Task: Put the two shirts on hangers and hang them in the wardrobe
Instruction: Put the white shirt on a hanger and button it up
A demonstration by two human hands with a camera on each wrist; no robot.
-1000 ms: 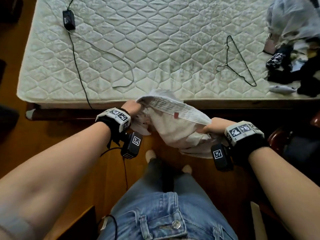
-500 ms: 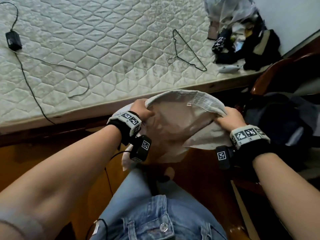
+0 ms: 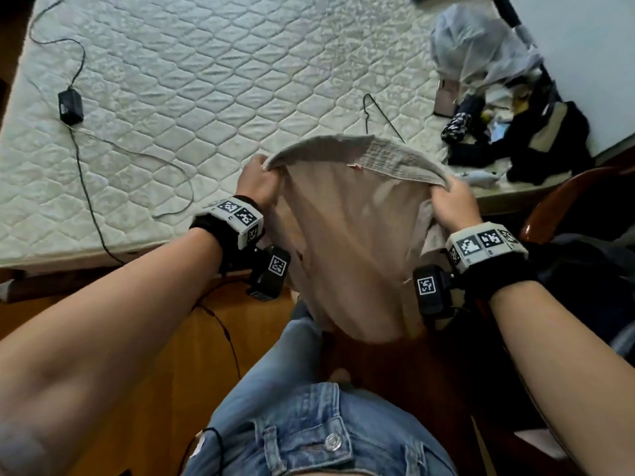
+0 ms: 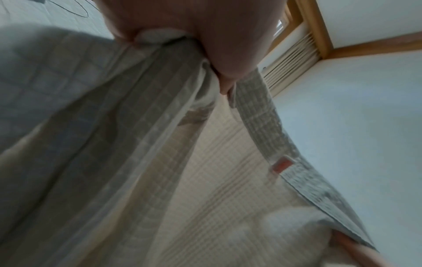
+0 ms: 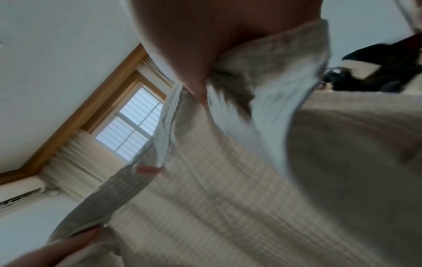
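Observation:
A pale beige checked shirt (image 3: pixel 350 242) hangs in the air between my hands, in front of the bed's near edge. My left hand (image 3: pixel 259 180) grips its collar at the left end, and my right hand (image 3: pixel 450 201) grips the right end. The collar band (image 3: pixel 388 156) is stretched wide, with a small red label (image 4: pixel 283 163) at its middle. Both wrist views show fingers curled into the cloth (image 5: pixel 228 180). A black wire hanger (image 3: pixel 381 116) lies on the mattress just beyond the shirt, partly hidden by the collar. I see no second shirt.
The quilted white mattress (image 3: pixel 213 80) fills the far view. A black power adapter (image 3: pixel 70 106) with its cable lies at the left. A heap of dark clothes and a plastic bag (image 3: pixel 481 53) sits at the far right. A dark wooden chair (image 3: pixel 563 201) stands on my right.
Both hands have lifted the shirt and pulled its collar wide and higher. The bunched cloth now hangs down open, and the view has swung back to the left.

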